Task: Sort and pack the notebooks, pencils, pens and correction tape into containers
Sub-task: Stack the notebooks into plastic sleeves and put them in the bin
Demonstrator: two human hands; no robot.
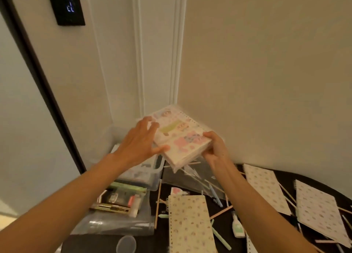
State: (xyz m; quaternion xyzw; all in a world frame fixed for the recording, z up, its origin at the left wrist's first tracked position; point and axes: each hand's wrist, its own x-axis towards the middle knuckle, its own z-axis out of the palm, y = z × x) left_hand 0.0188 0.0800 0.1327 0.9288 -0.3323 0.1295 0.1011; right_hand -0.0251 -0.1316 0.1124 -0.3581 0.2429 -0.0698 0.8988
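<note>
One thick stack of notebooks (181, 138) is up in the air, tilted, over the clear bins (144, 174) by the wall corner. I've got my right hand (215, 150) gripping its near corner, while my left hand (137, 142) is spread flat, just touching the left edge. Loose notebooks (190, 222), pencils (222, 211) and a correction tape (238, 228) are scattered on the dark worktop (224, 224) below.

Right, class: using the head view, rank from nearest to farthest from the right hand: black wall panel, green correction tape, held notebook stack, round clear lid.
1. notebook stack, gripped by the right hand.
2. green correction tape, lying lower right of centre.
3. round clear lid, bottom left.
4. black wall panel, top left.
</note>
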